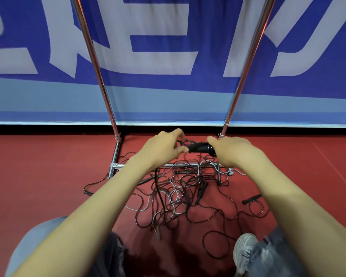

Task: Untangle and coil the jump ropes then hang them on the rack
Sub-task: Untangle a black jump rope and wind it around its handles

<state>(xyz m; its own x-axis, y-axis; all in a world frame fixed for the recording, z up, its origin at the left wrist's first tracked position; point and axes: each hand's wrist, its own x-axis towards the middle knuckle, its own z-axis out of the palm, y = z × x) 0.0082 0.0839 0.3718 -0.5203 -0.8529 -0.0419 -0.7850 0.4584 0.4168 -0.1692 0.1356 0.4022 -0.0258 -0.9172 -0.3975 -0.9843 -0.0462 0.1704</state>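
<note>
- Holding the black handles (200, 147) up between both hands, just above the base bar (180, 165). The long axis runs left-right, roughly level.
- Right hand (231, 151) wraps the handles' right end with fingers curled round. That end is hidden in the palm.
- Left hand (164, 149) sits at the free left end, thumb and fingertips pinching thin cord (183, 141) where it leaves the handles. It's the nearer hand for working the cord.
- Cord drops from the grip, down and toward the person, into the tangle (178, 198) on the floor, which lies across the base bar.
- Can't tell how many handles are in the bundle, or which floor strand belongs to them.
- Rack (100, 72) top is cut off, so no hanging bar is in view.
</note>
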